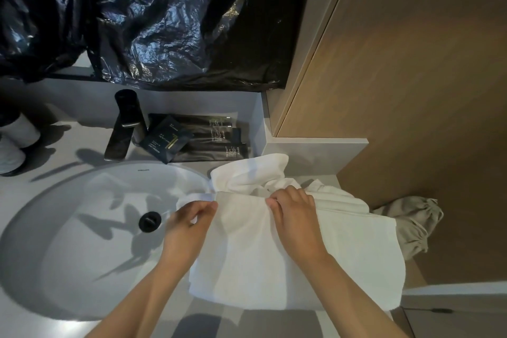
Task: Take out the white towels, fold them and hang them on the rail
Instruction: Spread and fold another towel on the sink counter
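Towel [274, 250] looked soft, limp and light; its edge suited gripping. Left hand [189, 225] and right hand [296, 217] each pinched that far edge.

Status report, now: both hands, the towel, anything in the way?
Left hand and right hand pinch far edge of white towel. Spread on counter, not hung. Crumpled towel lies just behind; rail unseen.

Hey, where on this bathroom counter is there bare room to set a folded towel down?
Bare grey counter lies between the white cups and the black tap, and the grey ledge by the wooden wall is bare too. Crowded: the dark sachets fill the spot behind the oval white basin, and the white towels cover the right side.
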Demonstrator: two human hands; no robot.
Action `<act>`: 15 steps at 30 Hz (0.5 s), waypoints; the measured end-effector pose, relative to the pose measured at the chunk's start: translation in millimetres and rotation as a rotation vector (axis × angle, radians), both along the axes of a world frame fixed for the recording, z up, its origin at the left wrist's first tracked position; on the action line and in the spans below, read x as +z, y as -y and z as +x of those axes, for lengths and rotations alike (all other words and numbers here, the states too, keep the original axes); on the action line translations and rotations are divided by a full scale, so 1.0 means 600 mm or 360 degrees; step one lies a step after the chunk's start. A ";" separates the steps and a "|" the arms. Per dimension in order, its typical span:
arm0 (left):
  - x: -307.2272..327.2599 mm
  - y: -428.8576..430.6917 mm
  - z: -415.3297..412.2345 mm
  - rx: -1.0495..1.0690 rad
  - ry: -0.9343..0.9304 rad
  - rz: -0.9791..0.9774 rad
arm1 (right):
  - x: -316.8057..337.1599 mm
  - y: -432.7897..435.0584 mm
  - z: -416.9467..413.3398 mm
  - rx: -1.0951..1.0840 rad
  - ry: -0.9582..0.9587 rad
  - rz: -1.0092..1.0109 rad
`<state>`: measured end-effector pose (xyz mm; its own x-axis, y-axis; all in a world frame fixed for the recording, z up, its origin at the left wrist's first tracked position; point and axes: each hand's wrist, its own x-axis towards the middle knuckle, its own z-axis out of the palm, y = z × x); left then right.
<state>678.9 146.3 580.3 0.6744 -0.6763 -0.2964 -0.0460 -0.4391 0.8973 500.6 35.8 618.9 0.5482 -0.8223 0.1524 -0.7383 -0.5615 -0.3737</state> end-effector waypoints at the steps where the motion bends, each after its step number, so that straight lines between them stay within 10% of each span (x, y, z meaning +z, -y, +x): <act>1: 0.001 0.001 0.000 0.0013 -0.0075 0.0051 | 0.003 -0.001 -0.002 0.0038 -0.0004 0.0002; 8: 0.007 -0.024 0.002 -0.0101 -0.0942 0.0037 | 0.031 -0.008 -0.028 0.0328 0.0084 0.0315; 15: -0.012 -0.028 0.007 -0.0206 -0.0669 -0.0104 | 0.061 -0.022 -0.046 0.0557 0.0115 0.0718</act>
